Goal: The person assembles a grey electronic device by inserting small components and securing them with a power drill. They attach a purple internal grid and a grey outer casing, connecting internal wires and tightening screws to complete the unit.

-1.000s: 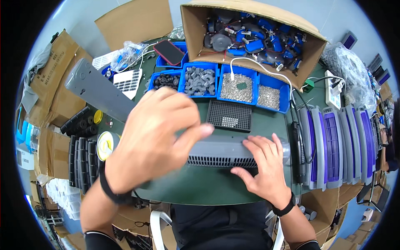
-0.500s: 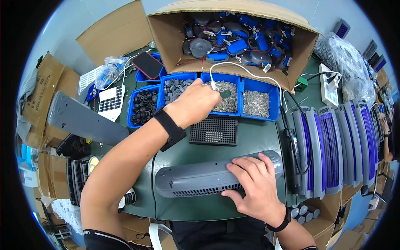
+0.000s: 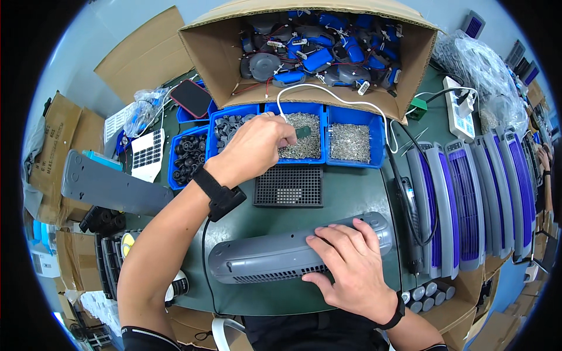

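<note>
Broadly, the green surface [image 3: 357,193] carries the work, with an open cardboard box [image 3: 417,58] of blue and grey parts [image 3: 318,60] at its far side. Nearest the person lies the long grey housing [image 3: 257,251], set slightly aslant, slotted side toward the person. The right hand [image 3: 354,269] rests on its right part, fingers spread over the top and thumb apart from them at the near side; light, even pressure there should stop the rounded shell from rocking. Farther off, the left hand [image 3: 252,143] reaches over the blue bin [image 3: 301,160], its fingers curled close together; whether they pinch anything, I cannot tell. A fingertip pick probably suits this bin better than a full grab, with the wrist clear of the black perforated tray [image 3: 288,205] just on the near side. The white cable [image 3: 304,86] drops toward those fingers, so snagging it is worth avoiding. Smallest are what look like silver screws [image 3: 307,149]: taking few at once should limit spills.
</note>
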`<control>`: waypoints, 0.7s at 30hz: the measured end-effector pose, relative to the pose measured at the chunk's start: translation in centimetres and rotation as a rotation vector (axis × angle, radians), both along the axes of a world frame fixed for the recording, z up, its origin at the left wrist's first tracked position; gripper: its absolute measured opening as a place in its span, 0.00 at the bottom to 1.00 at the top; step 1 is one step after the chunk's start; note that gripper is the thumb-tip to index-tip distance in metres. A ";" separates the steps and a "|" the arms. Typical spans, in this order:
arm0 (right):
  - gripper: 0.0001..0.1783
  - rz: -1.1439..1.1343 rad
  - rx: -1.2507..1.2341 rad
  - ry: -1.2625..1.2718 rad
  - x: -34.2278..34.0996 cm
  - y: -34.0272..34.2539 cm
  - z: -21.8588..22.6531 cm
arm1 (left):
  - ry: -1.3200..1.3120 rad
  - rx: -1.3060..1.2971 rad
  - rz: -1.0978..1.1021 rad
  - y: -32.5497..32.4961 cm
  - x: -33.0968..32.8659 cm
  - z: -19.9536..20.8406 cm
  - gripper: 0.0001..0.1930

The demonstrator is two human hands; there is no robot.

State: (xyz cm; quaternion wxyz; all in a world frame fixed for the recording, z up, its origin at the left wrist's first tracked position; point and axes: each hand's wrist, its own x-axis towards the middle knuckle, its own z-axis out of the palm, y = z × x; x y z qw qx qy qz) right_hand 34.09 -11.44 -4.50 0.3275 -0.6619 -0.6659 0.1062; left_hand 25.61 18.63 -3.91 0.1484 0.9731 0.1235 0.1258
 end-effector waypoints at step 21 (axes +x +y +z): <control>0.32 0.025 0.038 0.129 1.0 -0.1 1.8 | -0.061 -1.505 0.256 -5.8 -4.2 4.9 0.16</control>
